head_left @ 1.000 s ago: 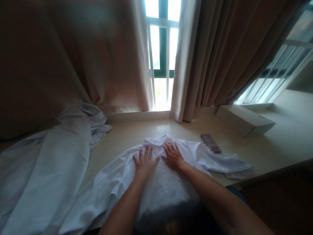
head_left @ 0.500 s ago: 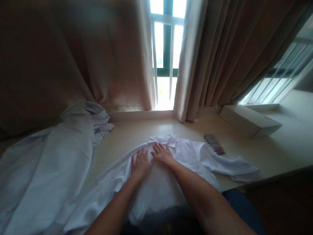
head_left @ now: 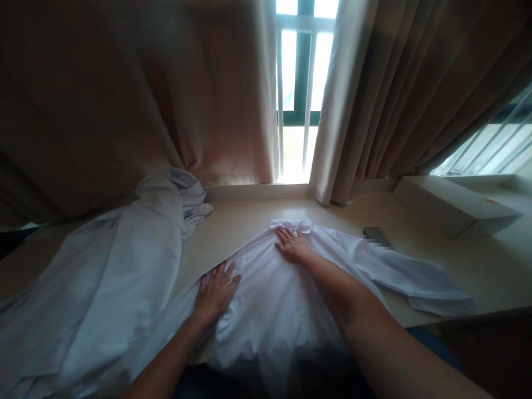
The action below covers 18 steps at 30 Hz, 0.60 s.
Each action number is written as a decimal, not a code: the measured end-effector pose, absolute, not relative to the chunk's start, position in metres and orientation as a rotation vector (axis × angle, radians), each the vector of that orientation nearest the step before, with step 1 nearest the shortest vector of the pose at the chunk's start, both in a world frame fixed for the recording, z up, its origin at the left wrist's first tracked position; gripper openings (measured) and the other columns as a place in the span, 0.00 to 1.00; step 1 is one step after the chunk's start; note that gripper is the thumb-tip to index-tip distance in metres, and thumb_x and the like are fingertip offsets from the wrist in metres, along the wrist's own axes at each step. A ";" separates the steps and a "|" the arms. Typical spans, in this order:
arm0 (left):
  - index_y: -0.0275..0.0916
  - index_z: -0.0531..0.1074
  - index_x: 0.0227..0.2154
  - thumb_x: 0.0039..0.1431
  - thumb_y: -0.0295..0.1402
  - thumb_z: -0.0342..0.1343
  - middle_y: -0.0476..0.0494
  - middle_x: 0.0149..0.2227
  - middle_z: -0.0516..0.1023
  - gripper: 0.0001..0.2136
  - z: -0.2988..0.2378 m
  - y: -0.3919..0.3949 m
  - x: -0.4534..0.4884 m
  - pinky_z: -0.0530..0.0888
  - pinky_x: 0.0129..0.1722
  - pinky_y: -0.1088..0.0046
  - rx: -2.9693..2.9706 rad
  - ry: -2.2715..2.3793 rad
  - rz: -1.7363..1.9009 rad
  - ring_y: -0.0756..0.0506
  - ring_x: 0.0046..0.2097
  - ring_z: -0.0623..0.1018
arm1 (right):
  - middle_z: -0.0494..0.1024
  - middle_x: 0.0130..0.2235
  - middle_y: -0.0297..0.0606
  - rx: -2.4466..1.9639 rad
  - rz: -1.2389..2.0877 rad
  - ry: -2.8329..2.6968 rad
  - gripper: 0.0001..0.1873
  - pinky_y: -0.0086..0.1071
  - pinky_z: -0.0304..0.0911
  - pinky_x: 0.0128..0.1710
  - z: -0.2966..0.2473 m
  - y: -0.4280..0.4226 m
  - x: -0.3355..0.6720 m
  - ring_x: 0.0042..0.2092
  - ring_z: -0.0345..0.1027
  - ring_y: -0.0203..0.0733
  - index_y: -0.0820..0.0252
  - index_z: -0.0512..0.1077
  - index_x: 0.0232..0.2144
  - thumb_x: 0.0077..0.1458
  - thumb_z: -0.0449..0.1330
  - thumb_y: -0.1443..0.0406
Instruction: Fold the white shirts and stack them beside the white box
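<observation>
A white long-sleeved shirt (head_left: 274,299) lies spread over the pale ledge, its collar pointing toward the window and its lower end hanging over the near edge. My left hand (head_left: 216,288) rests flat on the shirt's left shoulder and sleeve area, fingers spread. Just below the collar (head_left: 305,224), my right hand (head_left: 291,244) presses flat with its fingers stretched out. One sleeve (head_left: 419,277) stretches to the right along the ledge. The other runs down to the left, partly behind my left forearm.
Another heap of white cloth (head_left: 124,266) lies on the ledge (head_left: 241,216) at left. A pale box (head_left: 453,205) stands at the back right, with a small blurred-out item (head_left: 377,237) nearer the shirt. Brown curtains (head_left: 220,100) hang on both sides of the barred window (head_left: 297,83).
My left hand has slid left and toward me, away from my right hand, which stays near the collar. The view has shifted slightly left.
</observation>
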<state>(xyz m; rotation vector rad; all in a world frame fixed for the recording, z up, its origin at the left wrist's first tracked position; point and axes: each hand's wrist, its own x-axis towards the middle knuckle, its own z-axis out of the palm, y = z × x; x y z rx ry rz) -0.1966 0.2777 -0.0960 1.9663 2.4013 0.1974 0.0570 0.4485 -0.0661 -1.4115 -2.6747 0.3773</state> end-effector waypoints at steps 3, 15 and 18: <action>0.43 0.66 0.56 0.64 0.44 0.36 0.42 0.59 0.68 0.24 -0.087 0.272 -0.208 0.56 0.63 0.62 1.968 2.412 0.391 0.45 0.62 0.63 | 0.45 0.69 0.37 -1.361 0.253 -2.703 0.31 0.50 0.18 0.64 -0.058 0.438 0.051 0.69 0.28 0.48 0.58 0.48 0.67 0.66 0.41 0.53; 0.31 0.72 0.43 0.58 0.43 0.42 0.30 0.42 0.75 0.23 -0.072 0.178 -0.311 0.68 0.45 0.63 1.578 2.680 -0.076 0.36 0.45 0.75 | 0.40 0.69 0.37 -1.223 0.453 -2.730 0.34 0.56 0.23 0.63 -0.070 0.341 0.013 0.69 0.27 0.52 0.49 0.45 0.67 0.64 0.34 0.45; 0.34 0.73 0.36 0.58 0.41 0.40 0.32 0.37 0.76 0.19 -0.060 0.169 -0.320 0.67 0.38 0.64 1.453 2.628 -0.072 0.36 0.40 0.76 | 0.38 0.70 0.36 -1.265 0.480 -2.751 0.35 0.55 0.21 0.63 -0.068 0.345 0.013 0.69 0.25 0.51 0.49 0.43 0.67 0.63 0.33 0.45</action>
